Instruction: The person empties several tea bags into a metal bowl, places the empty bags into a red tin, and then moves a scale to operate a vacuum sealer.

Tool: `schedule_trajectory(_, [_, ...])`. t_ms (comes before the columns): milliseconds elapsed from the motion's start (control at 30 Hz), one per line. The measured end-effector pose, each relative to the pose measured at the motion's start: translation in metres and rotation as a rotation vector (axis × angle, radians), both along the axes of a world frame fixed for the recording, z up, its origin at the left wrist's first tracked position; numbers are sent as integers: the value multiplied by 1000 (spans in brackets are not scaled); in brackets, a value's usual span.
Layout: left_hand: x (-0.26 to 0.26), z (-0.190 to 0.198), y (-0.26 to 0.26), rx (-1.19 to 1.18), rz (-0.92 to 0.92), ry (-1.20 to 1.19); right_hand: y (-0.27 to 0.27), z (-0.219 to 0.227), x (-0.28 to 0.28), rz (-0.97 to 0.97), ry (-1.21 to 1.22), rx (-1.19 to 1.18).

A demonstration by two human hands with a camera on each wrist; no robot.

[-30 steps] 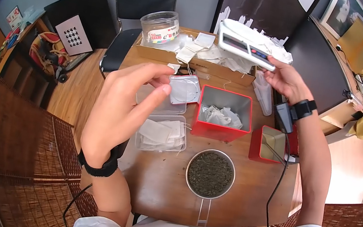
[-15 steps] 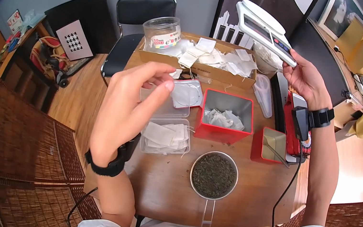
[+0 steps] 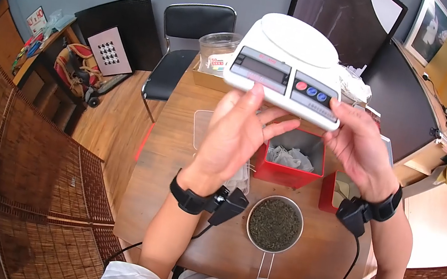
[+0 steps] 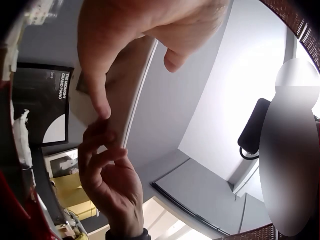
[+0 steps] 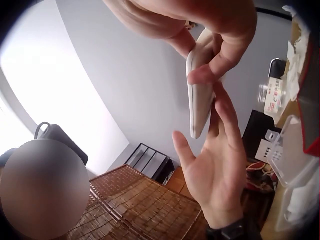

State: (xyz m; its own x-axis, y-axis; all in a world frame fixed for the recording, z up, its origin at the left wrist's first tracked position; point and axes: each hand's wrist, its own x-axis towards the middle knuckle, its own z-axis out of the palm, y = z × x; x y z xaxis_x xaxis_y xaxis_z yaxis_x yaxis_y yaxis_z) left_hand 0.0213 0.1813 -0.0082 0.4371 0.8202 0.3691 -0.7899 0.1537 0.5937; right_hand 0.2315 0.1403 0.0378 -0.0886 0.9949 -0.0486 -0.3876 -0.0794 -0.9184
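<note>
Both hands hold a white kitchen scale point(image 3: 283, 72) up above the table, its display and buttons facing the head camera. The left hand point(image 3: 231, 135) has its thumb at the front edge and its fingers under the body. At the right front corner the right hand point(image 3: 361, 146) grips the scale between thumb and fingers. In the left wrist view the scale's pale underside point(image 4: 125, 95) shows, with the right hand point(image 4: 115, 180) at its lower end. The right wrist view shows the scale point(image 5: 200, 100) edge-on, the left hand point(image 5: 215, 170) beneath it.
On the wooden table point(image 3: 161, 218) stand a handled metal strainer of dark dried leaves point(image 3: 275, 224), a red tin with white pouches point(image 3: 290, 158) and a smaller red tin point(image 3: 331, 193). Behind are a clear round jar point(image 3: 214, 57) and a black chair point(image 3: 199, 22).
The scale has come nearer and to the left, its face turned toward the head camera. My left hand has moved right and up and now supports it, together with my right hand.
</note>
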Motion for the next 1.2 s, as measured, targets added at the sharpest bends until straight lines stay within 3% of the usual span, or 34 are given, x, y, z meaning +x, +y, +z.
schedule_trajectory(167, [-3,-2,-1,-35,118,128,-10,-2,-17,51,-56,-34])
schedule_trajectory(367, [-20,-4,9,-115,129,-29,-6,10,-14,129,-251,-68])
schedule_trajectory(433, [-29,-3,14,-119,104,-93,4,28,-1,113,-644,15])
schedule_trajectory(533, [-42,1,17,-91,171,-98,41,39,26,-62,-1373,286])
schedule_trajectory(567, [-44,2,17,-92,223,-96,57,37,34,-127,-1602,478])
schedule_trajectory(633, [-50,6,16,-68,275,-95,95,24,58,-105,-1836,502])
schedule_trajectory(767, [-58,7,16,-69,347,-93,166,-20,76,237,-1843,331])
schedule_trajectory(967, [-63,6,15,-36,375,-123,225,-95,59,400,-1890,-19])
schedule_trajectory(1133, [-67,5,16,-58,310,-148,268,-123,64,612,-1854,30])
schedule_trajectory(1200, [-65,4,17,-59,311,-145,276,-135,65,602,-1921,45])
